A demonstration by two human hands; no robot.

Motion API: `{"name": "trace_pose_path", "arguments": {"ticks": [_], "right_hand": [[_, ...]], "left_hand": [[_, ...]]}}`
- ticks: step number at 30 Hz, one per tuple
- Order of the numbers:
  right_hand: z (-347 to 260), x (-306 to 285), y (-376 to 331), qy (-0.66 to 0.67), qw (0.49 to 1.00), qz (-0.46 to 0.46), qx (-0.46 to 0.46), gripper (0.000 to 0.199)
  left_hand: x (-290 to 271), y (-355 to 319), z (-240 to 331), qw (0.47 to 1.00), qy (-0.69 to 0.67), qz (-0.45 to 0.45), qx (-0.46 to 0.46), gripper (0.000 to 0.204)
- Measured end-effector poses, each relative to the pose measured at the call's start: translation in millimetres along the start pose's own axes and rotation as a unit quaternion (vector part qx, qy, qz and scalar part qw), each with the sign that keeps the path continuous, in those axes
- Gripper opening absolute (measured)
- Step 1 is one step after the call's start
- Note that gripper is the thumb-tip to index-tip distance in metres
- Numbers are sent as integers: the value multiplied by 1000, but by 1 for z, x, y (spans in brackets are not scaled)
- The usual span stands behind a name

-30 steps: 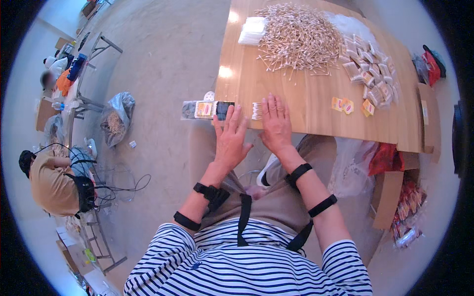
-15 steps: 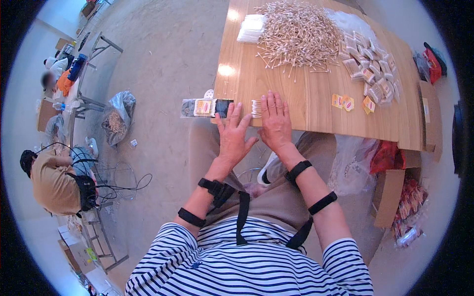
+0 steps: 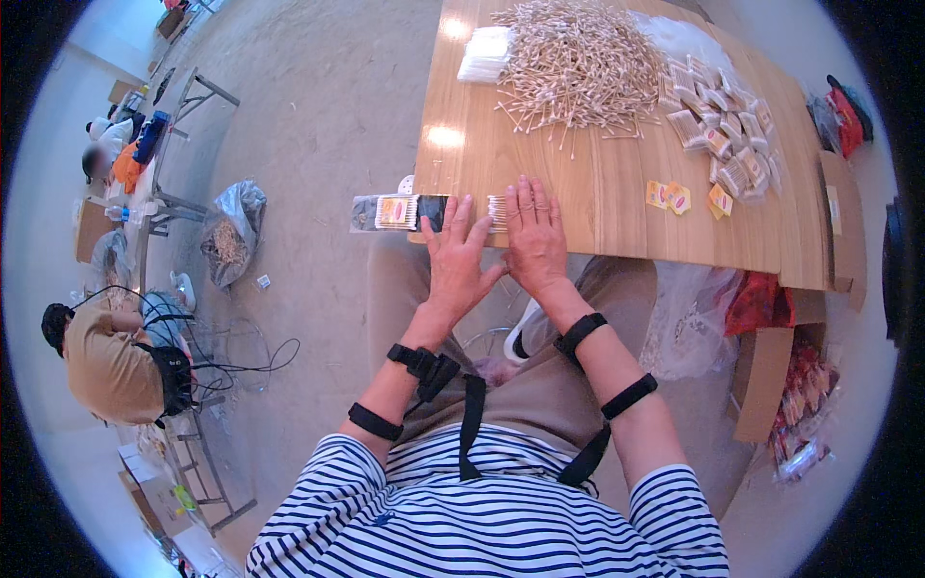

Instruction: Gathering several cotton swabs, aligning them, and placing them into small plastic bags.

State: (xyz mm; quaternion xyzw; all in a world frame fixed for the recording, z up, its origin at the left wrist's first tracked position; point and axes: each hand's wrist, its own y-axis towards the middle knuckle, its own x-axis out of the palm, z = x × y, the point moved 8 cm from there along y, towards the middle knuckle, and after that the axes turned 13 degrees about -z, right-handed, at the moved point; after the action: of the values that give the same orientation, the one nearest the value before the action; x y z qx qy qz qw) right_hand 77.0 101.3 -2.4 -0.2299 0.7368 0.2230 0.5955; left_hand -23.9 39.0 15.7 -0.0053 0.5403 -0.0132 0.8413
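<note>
My left hand lies at the table's near edge with its fingers spread, its thumb pointing toward my right hand. The right hand rests flat on the wood, fingers stretched out. A small row of cotton swabs lies between the two hands, its right side against my right fingers and partly covered. Left of my left fingers is a dark flat piece. Beside it, at the table's left corner, a swab bundle with a yellow and white card sits on clear film.
A big heap of loose swabs covers the far table, next to white plastic bags. Filled swab packs pile up at right, near yellow cards. A cardboard box stands below. Another person bends at far left.
My left thumb has shifted slightly up and toward my right hand. Both hands otherwise stay nearly in place around the swabs.
</note>
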Motion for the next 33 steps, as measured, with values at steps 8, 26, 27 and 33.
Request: {"name": "trace_pose_path", "arguments": {"ticks": [8, 26, 27, 33], "right_hand": [[0, -2, -1, 5, 1000, 16, -2, 72], [2, 7, 1, -18, 1000, 23, 2, 99], [2, 7, 1, -19, 1000, 22, 4, 98], [-1, 0, 0, -2, 1000, 25, -5, 66]], "left_hand": [[-1, -3, 1, 1000, -5, -5, 0, 81], [-2, 5, 1, 1000, 7, -22, -6, 85], [-2, 6, 2, 1000, 6, -22, -6, 85], [0, 11, 3, 999, 22, -23, 2, 89]]}}
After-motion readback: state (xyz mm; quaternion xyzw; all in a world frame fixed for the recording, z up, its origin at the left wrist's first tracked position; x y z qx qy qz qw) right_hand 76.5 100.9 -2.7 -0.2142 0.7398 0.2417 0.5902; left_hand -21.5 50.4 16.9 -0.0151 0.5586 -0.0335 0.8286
